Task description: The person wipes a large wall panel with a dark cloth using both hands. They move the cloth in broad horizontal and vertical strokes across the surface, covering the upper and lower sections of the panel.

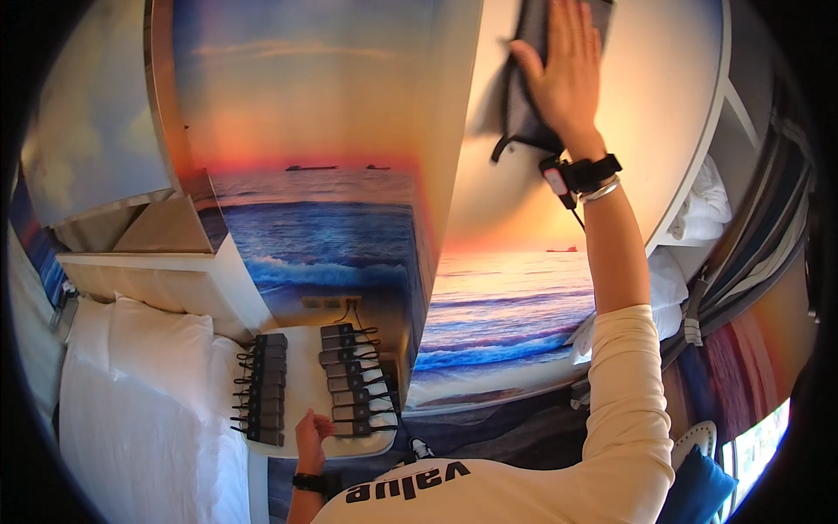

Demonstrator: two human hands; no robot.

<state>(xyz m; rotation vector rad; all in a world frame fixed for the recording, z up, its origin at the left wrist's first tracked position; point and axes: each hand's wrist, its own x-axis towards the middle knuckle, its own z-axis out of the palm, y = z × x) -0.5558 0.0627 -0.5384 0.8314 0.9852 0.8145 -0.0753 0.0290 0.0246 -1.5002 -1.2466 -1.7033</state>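
High at the top of the view, my right hand point(568, 72) presses a dark grey cloth point(524, 105) against a wardrobe-like panel point(497, 275) printed with a sunset sea. The palm lies flat over the cloth, with the thumb spread; a black loop hangs from the cloth's lower corner. My left hand point(313, 432) is low, beside the near edge of a white table point(304, 393), with nothing seen in it. Near its fingers stand two rows of small dark box-shaped devices point(352, 397) with black straps or cables. Black wristbands are on both wrists.
A bed with white pillows point(160, 334) and a padded headboard point(150, 281) adjoins the table at left. Cables run from a wall socket plate point(324, 302) behind the table. At right are shelves with folded white bedding point(704, 203), a striped curtain point(753, 229) and a blue cushion point(697, 488).
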